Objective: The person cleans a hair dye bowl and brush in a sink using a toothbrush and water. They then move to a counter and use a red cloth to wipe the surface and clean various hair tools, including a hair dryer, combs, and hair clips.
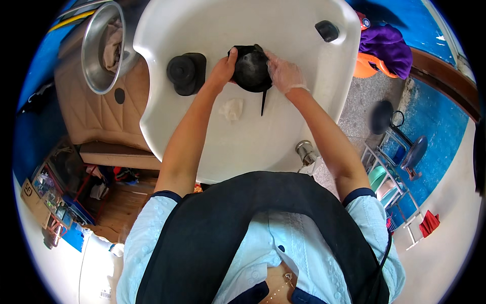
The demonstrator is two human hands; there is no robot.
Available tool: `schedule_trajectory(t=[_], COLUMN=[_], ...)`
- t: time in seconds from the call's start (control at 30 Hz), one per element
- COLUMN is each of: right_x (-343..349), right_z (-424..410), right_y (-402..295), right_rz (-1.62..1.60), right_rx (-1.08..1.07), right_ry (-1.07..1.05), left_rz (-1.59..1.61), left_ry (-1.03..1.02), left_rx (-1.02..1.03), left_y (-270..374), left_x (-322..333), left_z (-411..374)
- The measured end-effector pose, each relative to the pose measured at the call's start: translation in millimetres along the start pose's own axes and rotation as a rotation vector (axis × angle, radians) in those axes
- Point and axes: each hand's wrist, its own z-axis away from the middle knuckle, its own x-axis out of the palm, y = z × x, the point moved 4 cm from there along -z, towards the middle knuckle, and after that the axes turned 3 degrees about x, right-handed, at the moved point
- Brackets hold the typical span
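Above a white salon wash basin [228, 152], a round black plastic bowl [251, 70] is held between my hands. Pale, foamy-looking residue shows on it. My left hand [224, 68], bare, grips its left side with the thumb on the rim. On the opposite rim is my right hand [286, 72], in a clear disposable glove; its fingertips are partly hidden. A thin black pointed handle [263, 103] sticks out below the bowl, and its other end is hidden. A crumpled translucent plastic glove or film [232, 109] lies in the basin beneath my left wrist.
A black rubber neck rest [186, 74] lies inside the basin's left side. Near the right arm is a chrome tap fitting [306, 152]; a black fitting [327, 31] sits far right. Leftward are a padded brown seat [129, 114] and a metal bowl [93, 72] with cloth.
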Motion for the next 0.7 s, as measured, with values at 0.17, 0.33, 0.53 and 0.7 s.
schedule_trajectory(t=[0.17,0.33,0.53,0.7], right_x=[27,32,28,41], right_z=[2,-9,-12,-6], right_y=[-9,6,10,-5], right_rz=[-0.164,-0.271,-0.296,-0.255], right_rx=[-0.042,0.057,0.18,-0.012], right_ry=[0.047,0.071,-0.035,-0.055], left_rz=[-0.014,0.015,0.057,-0.117], left_ry=[0.074,0.069,0.077,0.139], left_rx=[0.036,0.043,0.008,0.048], left_y=[-34,-30,-10,-27], left_x=[3,6,11,5], left_z=[-21,-16,4,-10])
